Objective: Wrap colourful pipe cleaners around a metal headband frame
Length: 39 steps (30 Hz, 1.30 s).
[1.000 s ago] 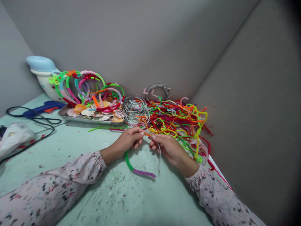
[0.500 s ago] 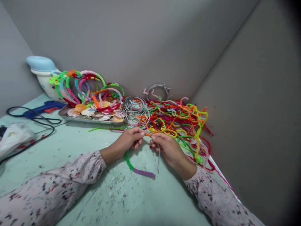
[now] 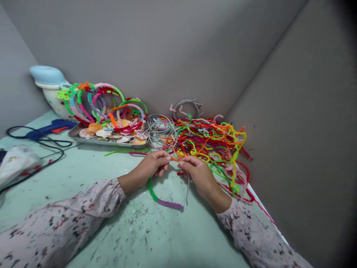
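Observation:
Between my two hands runs an orange pipe cleaner (image 3: 174, 159), pinched at both ends of its visible stretch. My left hand (image 3: 156, 163) is closed, thumb against fingers. My right hand (image 3: 195, 170) pinches the orange piece close to a bare grey wire (image 3: 187, 190) that hangs down below the fingers. From under my left hand curves a piece wrapped in green and purple pipe cleaner (image 3: 164, 203), its purple end pointing right; whether it joins the wire is hidden by my hands. A tangled pile of coloured pipe cleaners (image 3: 206, 137) lies just beyond my right hand.
Behind my left hand stands a metal tray (image 3: 108, 143) with seashells (image 3: 122, 139) and several wrapped hoops (image 3: 111, 89). Wire coils (image 3: 161, 130) sit beside it. Farther left are a blue glue gun (image 3: 50, 128), its black cord (image 3: 57, 152), a plastic bag (image 3: 19, 163) and a blue-lidded container (image 3: 52, 93).
Almost nothing differs. My right hand has shifted very slightly left and up, and the whole view has drifted a few pixels; both hands keep their pinch.

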Motion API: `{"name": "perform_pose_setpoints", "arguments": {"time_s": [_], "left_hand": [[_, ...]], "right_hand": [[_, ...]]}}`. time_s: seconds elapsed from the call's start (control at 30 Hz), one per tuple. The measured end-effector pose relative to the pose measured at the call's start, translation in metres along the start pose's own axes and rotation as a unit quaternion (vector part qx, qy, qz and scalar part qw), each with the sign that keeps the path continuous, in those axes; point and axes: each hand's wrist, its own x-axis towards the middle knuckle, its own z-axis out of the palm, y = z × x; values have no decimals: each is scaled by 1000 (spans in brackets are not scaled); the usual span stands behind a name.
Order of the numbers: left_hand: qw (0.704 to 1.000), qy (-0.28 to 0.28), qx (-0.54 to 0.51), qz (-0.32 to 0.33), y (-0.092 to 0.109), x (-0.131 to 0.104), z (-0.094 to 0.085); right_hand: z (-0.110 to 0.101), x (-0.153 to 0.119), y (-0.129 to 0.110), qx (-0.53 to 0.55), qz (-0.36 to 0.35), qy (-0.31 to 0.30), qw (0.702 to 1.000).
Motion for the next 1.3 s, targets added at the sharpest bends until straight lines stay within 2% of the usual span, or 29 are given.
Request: {"name": "perform_pose_setpoints", "arguments": {"time_s": [0.17,0.37,0.63,0.93,1.3], "left_hand": [[1000,-3,0,2,0,0,0],[1000,-7,6,-3,-2,1,-1],[1000,-11,-2,2,-1,0,-2],[1000,-9,-12,-9,-6,3,-3],[1000,-9,0,-12,-2,1,-2]], "right_hand": [[1,0,1,-1,-4,8,1000],[0,-1,2,-63,-36,18,997],[-1,-4,3,-196,-160,39,967],[0,-6,5,-241,-217,48,945],[-3,-7,6,-366,-354,59,859]]}}
